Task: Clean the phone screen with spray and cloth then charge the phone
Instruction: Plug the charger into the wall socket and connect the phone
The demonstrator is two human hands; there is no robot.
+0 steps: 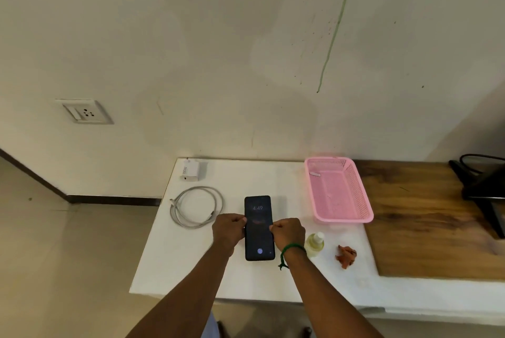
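Observation:
A black phone (258,239) lies face up on the white table (191,264), its screen lit and showing 4:49. My left hand (228,231) grips its left edge and my right hand (289,232) pinches its right edge, fingers curled on the sides. A small spray bottle (314,244) with pale yellow liquid stands just right of my right wrist. A crumpled orange cloth (346,255) lies further right. A coiled white cable (195,206) lies left of the phone, and a white charger brick (190,171) sits at the table's far left corner.
A pink plastic basket (366,209) stands at the back right of the phone. A wooden board (426,223) covers the right side, with a dark object (483,187) on it. A wall socket (86,113) is on the wall at left.

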